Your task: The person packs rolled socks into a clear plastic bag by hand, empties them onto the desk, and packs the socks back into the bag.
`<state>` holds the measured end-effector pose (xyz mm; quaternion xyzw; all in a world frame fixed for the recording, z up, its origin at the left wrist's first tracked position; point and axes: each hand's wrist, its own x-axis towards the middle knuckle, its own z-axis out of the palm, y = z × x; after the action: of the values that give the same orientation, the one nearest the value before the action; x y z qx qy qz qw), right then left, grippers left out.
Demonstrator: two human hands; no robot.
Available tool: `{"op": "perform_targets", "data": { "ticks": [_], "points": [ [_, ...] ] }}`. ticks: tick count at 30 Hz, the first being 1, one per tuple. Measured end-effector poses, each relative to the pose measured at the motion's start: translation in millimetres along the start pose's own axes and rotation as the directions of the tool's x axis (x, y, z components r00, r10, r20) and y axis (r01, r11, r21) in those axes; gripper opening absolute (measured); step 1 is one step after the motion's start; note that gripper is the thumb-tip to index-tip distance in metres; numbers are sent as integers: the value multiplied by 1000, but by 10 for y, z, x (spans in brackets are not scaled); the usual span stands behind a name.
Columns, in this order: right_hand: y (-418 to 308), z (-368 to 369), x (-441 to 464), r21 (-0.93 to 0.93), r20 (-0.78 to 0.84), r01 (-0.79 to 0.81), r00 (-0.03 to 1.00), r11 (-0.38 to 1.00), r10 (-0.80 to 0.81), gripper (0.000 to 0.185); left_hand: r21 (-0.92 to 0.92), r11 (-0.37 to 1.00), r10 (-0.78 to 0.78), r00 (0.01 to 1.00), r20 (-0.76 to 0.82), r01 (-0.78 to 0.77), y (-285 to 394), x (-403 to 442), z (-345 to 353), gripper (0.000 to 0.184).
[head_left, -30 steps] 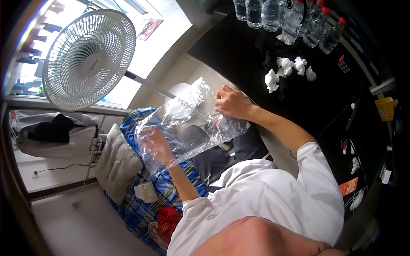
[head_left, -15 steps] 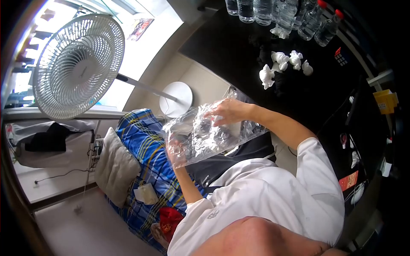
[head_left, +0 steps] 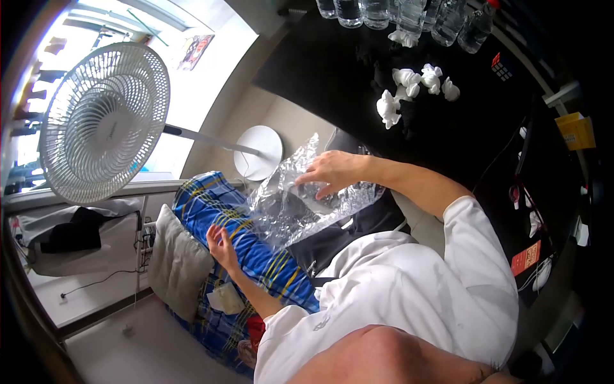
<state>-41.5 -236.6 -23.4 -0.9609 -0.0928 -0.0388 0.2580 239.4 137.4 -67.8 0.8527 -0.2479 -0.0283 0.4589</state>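
Observation:
A clear, crinkled plastic bag (head_left: 288, 211) lies spread over the lap and the edge of the blue plaid cloth. My right hand (head_left: 332, 171) is over the bag's upper part, thumb and fingers bent and apart; whether the fingertips touch the film is hard to tell. Off the bag's left side, my left hand (head_left: 222, 248) is raised above the plaid cloth (head_left: 217, 198) with its fingers loosely apart and nothing in it.
A white standing fan (head_left: 105, 121) is at the left, its round base (head_left: 259, 152) on the floor. The black table (head_left: 460, 134) bears crumpled white tissues (head_left: 388, 109), water bottles (head_left: 448, 24) and a puzzle cube (head_left: 502, 66). A beige cushion (head_left: 179, 265) leans on the plaid cloth.
My left hand has come out from behind the film and moved left, away from the bag. The bag has sunk toward the lap. My right hand's fingers have spread, and the view has shifted.

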Motion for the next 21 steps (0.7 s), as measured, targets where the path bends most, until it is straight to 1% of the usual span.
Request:
{"op": "perform_targets", "data": {
  "ticks": [1, 2, 3, 4, 6, 8, 9, 10, 11, 12, 13, 14, 15, 16, 17, 19, 20, 21],
  "points": [
    [-46, 18, -4, 13, -2, -1, 1000, 1000, 1, 69, 7, 998, 58, 998, 23, -58, 117, -26, 69, 38],
    [-82, 20, 7, 34, 61, -17, 998, 999, 15, 71, 46, 987, 148, 985, 87, -153, 455, -102, 196, 43],
    [-93, 14, 25, 45, 124, -32, 992, 998, 26, 73, 73, 961, 255, 955, 153, -268, 693, -196, 407, 50],
    [-112, 42, 28, 52, 153, -26, 988, 998, 18, 77, 86, 920, 358, 908, 216, -383, 930, -290, 619, 56],
    [-138, 73, 14, 47, 182, 22, 983, 999, -30, 78, 16, 862, 476, 819, 322, -507, 1253, -516, 1029, 67],
    [-150, 158, 21, 37, 205, 42, 978, 998, -49, 80, -96, 887, 451, 806, 383, -451, 1414, -672, 1347, 69],
    [-161, 201, 17, 36, 217, 53, 974, 998, -60, 81, -112, 900, 427, 807, 409, -420, 1384, -694, 1434, 64],
    [-150, 280, 11, 37, 183, 72, 980, 997, -77, 79, -126, 913, 403, 806, 434, -389, 1357, -715, 1522, 60],
    [-184, 266, 0, 46, 89, 76, 993, 996, -80, 74, -124, 914, 399, 797, 454, -387, 1425, -680, 1569, 54],
    [-172, 226, 10, 41, 101, 66, 992, 997, -70, 71, -132, 890, 449, 792, 415, -435, 1492, -665, 1581, 39],
    [-168, 194, 22, 39, 112, 59, 992, 998, -63, 67, -136, 891, 449, 792, 414, -434, 1556, -656, 1564, 39],
    [-153, 204, 18, 40, 115, 59, 991, 997, -64, 67, -171, 897, 441, 800, 406, -407, 1602, -648, 1532, 35],
    [-136, 229, 21, 22, 100, 38, 994, 999, -40, 62, -203, 903, 430, 809, 400, -379, 1620, -642, 1488, 30],
    [-129, 254, 31, 4, 84, 18, 996, 1000, -19, 58, -224, 882, 471, 803, 366, -415, 1617, -622, 1443, 29],
    [-146, 242, 30, 8, 82, 25, 996, 1000, -26, 58, -216, 884, 468, 805, 365, -415, 1617, -613, 1400, 29],
    [-191, 214, 15, -50, 99, 20, 995, 999, -15, 48, -246, 879, 474, 810, 346, -409, 1629, -603, 1306, 31],
    [-213, 197, 48, -80, 211, -8, 977, 997, 25, 57, -252, 851, 522, 794, 310, -461, 1679, -609, 1294, 30],
    [-230, 166, 42, -81, 210, -5, 977, 997, 22, 57, -249, 851, 523, 795, 308, -463, 1728, -628, 1307, 30]
  ]
}}
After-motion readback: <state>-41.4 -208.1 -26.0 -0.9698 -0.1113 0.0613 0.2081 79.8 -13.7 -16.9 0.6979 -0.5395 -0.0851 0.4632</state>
